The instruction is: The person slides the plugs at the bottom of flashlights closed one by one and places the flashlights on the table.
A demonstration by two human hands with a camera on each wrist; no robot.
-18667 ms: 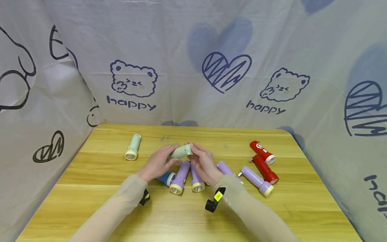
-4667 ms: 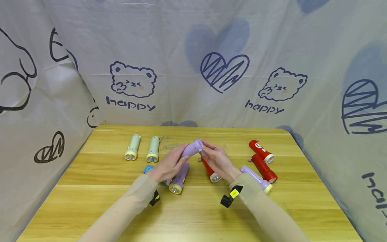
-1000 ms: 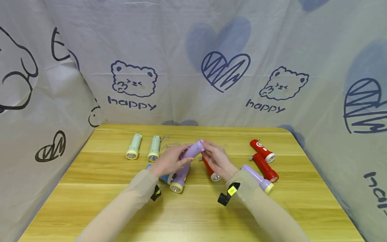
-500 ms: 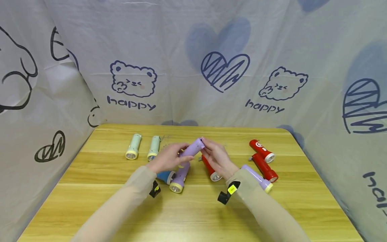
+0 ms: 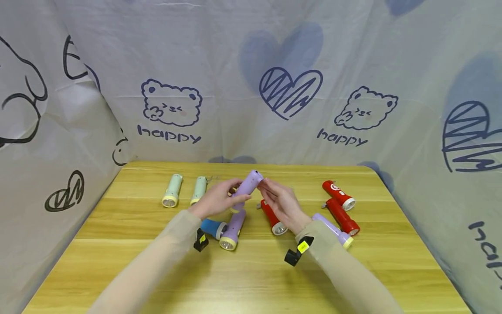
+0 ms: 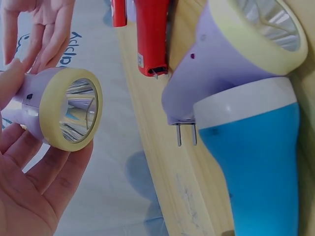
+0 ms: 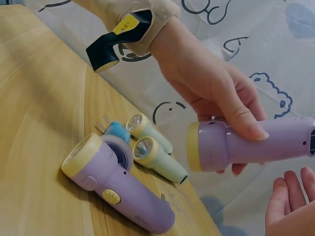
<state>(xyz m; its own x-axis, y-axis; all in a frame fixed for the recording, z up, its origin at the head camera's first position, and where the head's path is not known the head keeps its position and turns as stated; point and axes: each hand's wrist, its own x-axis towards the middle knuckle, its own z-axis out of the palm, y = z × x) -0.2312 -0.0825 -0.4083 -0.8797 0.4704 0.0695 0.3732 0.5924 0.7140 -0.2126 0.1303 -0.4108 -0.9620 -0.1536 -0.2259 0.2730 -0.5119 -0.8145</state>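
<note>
My left hand [image 5: 215,201] holds a purple flashlight [image 5: 249,184] above the table, thumb on one side and fingers round the other. Its yellow-rimmed lens [image 6: 81,110] faces the left wrist camera, and a dark slot shows at the tail end. My right hand [image 5: 283,204] is by that tail, fingers extended; the right wrist view shows these fingers [image 7: 295,189] a little apart from the body. Below the left hand lie another purple flashlight [image 5: 234,229], its two metal prongs [image 6: 186,133] sticking out, and a blue flashlight [image 5: 213,227] with a white head.
Two mint-green flashlights [image 5: 172,190] lie side by side at the back left. One red flashlight [image 5: 272,218] is under the right hand. Two more red ones [image 5: 342,216] and a purple one [image 5: 334,230] lie at the right. A printed curtain [image 5: 231,117] encloses the table [image 5: 243,279].
A mint-green flashlight has left the hands and lies beside the other one. A purple flashlight is held instead. Lately its tail has tipped upward, and the right hand's fingers have loosened from it.
</note>
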